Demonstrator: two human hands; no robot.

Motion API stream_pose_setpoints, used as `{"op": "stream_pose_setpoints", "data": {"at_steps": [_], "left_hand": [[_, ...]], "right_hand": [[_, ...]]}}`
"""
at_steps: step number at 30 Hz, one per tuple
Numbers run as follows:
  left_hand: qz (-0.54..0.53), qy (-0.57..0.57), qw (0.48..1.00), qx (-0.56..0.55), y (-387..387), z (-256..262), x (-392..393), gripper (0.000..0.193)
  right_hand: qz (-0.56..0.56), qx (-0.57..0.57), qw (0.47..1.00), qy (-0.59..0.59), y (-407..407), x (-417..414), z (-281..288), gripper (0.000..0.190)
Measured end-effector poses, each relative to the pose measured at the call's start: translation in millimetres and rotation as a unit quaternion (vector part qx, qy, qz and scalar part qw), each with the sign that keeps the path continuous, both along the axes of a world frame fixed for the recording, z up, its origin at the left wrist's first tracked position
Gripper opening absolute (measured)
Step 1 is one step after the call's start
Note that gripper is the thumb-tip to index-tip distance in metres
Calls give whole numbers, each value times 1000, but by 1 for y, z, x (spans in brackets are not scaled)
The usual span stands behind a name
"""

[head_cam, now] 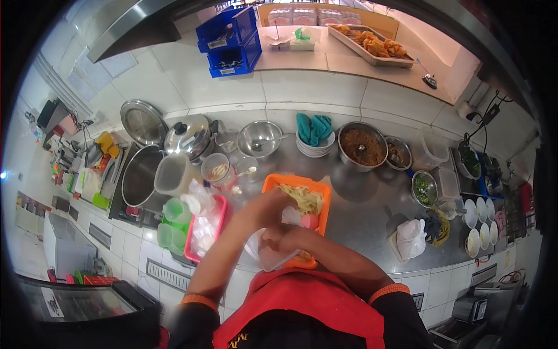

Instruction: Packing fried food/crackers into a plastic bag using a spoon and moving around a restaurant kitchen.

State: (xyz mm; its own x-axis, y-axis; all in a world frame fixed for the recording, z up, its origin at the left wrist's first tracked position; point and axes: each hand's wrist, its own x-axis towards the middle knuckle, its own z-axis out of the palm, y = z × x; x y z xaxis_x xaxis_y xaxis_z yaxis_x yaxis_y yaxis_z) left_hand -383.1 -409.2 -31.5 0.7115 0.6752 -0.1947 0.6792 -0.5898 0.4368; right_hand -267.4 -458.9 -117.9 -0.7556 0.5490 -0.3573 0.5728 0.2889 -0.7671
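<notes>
An orange plastic basket (326, 192) stands on the steel counter before me, with pale cut strips of food (307, 198) inside. My left hand (275, 205) is over its left side, fingers mostly hidden; what it holds, if anything, cannot be made out. Just below, my right hand (277, 237) grips the upper part of a clear plastic container (275, 255), tilted over the basket's near left corner. Between the hands and the strips lie a whitish translucent piece (291, 215) and a pink rounded item (309, 221).
Left of the basket is a pink tray (221, 213) with plastic bags. Behind stand a steel bowl (260, 131), stacked white bowls with a teal cloth (314, 128), and a pot of brown minced filling (362, 146). To the right sits a tied white bag (410, 237).
</notes>
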Motion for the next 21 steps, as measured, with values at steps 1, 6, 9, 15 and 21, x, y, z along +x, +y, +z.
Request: {"op": "stream_pose_setpoints", "data": {"at_steps": [1,6,9,15,21], "left_hand": [[-15,12,999,-30,3,-6,-1,43],[-79,43,989,-115,13,-24,9,53],[-101,51,986,-123,13,-28,15,53],[-108,61,984,-124,22,-30,15,45],[0,18,997,-73,25,-2,-26,55]], "right_hand": [[12,-27,1000,7,-3,-1,2,32],[21,-135,990,23,-17,5,22,43],[-3,-215,977,-2,-18,11,39,46],[-39,-261,963,54,-18,34,23,32],[-116,-367,915,119,-6,70,18,25]]}}
